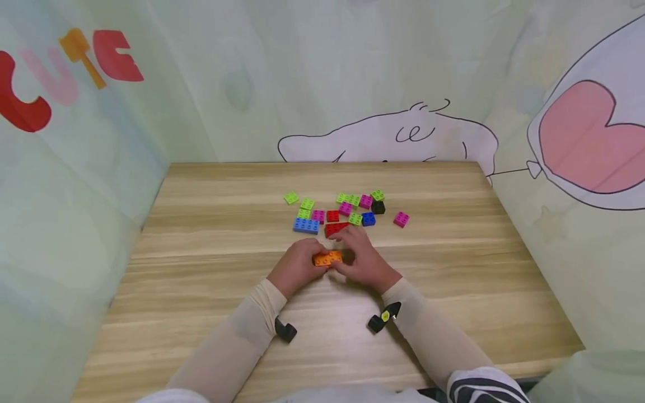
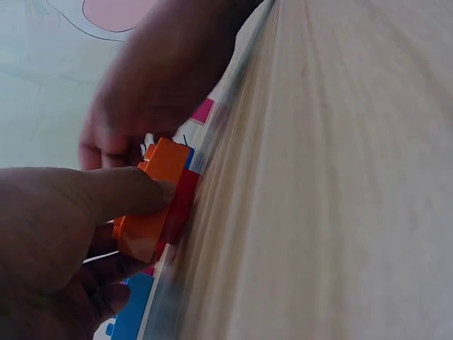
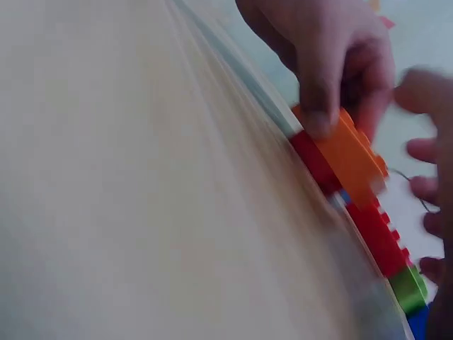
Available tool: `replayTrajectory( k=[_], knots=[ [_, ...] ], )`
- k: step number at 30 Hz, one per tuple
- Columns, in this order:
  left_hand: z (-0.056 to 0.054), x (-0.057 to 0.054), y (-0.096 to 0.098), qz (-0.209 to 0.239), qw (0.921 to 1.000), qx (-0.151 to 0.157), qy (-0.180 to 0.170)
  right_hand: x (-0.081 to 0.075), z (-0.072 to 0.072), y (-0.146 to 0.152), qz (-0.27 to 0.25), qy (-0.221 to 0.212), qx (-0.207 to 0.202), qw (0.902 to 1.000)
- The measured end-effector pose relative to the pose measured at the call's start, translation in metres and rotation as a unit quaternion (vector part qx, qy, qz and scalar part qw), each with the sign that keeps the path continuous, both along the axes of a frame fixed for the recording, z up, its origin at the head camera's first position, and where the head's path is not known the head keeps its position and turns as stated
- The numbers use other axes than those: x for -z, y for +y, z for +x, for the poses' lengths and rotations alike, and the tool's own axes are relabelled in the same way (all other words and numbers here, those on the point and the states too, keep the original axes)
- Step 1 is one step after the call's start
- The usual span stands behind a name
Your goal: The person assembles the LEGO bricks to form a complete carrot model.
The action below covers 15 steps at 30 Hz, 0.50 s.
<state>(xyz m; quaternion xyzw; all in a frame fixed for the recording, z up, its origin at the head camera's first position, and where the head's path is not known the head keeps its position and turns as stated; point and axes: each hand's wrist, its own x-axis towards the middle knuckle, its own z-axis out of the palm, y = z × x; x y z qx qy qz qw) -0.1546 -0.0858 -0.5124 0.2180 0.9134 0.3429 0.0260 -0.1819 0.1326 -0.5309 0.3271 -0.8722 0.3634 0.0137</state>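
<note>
My left hand (image 1: 301,266) pinches an orange building brick (image 1: 327,258) between thumb and fingers, its studs facing up. Under it a red brick (image 3: 311,161) shows, fitted against its lower side and close over the wood in the right wrist view. My right hand (image 1: 364,262) is spread around the right end of the orange brick, thumb near that end and holding nothing. Its fingertips reach over a long red brick (image 1: 335,229) behind. A light blue long brick (image 1: 305,225) lies just beyond my left hand.
On the wooden table (image 1: 227,224), several loose bricks lie behind the hands: a lime brick (image 1: 290,198) at the left, a small red one (image 1: 332,216), a dark blue one (image 1: 369,219), a black one (image 1: 378,207), and a magenta one (image 1: 401,219) apart at the right. A printed cloth wall (image 1: 227,101) stands behind.
</note>
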Motion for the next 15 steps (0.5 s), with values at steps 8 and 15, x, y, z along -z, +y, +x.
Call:
replayTrajectory(
  k=[8, 15],
  knots=[
    [-0.003, 0.002, 0.000, 0.014, 0.9985, -0.017, -0.051, 0.004, -0.037, 0.011, 0.139, 0.119, 0.078, 0.9800],
    [-0.009, 0.003, 0.000, 0.018, 0.9980, -0.013, -0.060, 0.006, -0.046, 0.013, 0.185, 0.115, 0.100, 0.9709]
  ],
)
